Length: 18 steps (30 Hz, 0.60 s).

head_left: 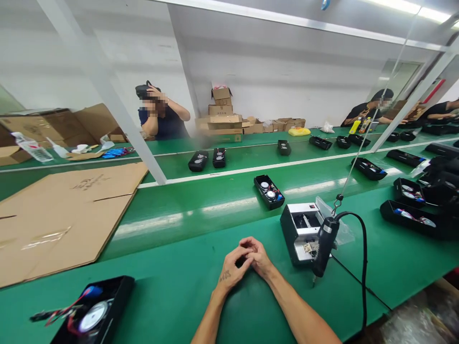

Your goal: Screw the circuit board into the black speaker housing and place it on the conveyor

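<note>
My left hand (231, 268) and my right hand (258, 255) are clasped together over the green bench mat (172, 253), fingers folded over each other and holding no object. To their right stands an open black housing with a white metal panel (299, 233). A black electric screwdriver (325, 243) hangs just beside it from a wire, its bit pointing down, and touches neither hand. At the lower left lies a black speaker case (93, 313) with a round white part and red and black wires. Another black case with round speakers (268, 191) sits farther ahead.
A large flattened cardboard sheet (60, 220) lies on the left. Several black cases line the bench on the right (409, 217). Beyond a white-framed glass panel (107, 91) are more cases, stacked cardboard boxes (220, 117), and several people, one with hands raised at the head (161, 112).
</note>
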Available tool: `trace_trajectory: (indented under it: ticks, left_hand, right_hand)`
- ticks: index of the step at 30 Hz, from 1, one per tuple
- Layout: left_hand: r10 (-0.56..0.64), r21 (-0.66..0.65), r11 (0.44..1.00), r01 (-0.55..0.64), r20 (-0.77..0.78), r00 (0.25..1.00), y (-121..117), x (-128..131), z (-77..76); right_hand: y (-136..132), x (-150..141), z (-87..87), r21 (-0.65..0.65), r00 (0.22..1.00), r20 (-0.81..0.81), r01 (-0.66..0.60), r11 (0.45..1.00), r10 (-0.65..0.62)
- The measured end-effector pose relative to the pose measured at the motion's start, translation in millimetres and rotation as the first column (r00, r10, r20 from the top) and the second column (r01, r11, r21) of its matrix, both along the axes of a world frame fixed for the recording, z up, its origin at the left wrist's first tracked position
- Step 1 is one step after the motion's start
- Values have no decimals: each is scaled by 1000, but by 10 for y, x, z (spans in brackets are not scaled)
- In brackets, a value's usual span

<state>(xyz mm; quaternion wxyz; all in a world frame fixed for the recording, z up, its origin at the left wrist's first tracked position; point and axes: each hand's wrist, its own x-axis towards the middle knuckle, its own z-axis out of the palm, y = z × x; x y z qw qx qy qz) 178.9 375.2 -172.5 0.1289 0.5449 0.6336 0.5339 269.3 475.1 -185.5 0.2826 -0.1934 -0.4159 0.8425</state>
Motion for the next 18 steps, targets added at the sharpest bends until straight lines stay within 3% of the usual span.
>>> trace_trajectory:
  ticks: [3, 7, 11, 15, 18]
  left_hand:
    - [30, 47, 998, -29, -25, 999, -10, 71, 195]
    - [32, 146, 989, -18, -94, 995, -80, 116, 634]
    - [125, 353, 936, 13, -365, 922, -238, 125, 1104]
    - [226, 443, 896, 41, -534, 815, -433, 161, 1407]
    - [236, 392, 920, 0, -553, 799, -528, 187, 1515]
  right_hand:
    - [-62, 44, 288, -59, 999, -36, -41, 997, 39]
    - [-153, 121, 900, -59, 988, -128, -90, 994, 82]
    - [-316, 171, 1475, -56, 972, -217, -108, 993, 93]
    - [-485, 179, 1751, -61, 927, -331, -207, 976, 176]
    - [-553, 176, 1819, -75, 888, -404, -270, 960, 218]
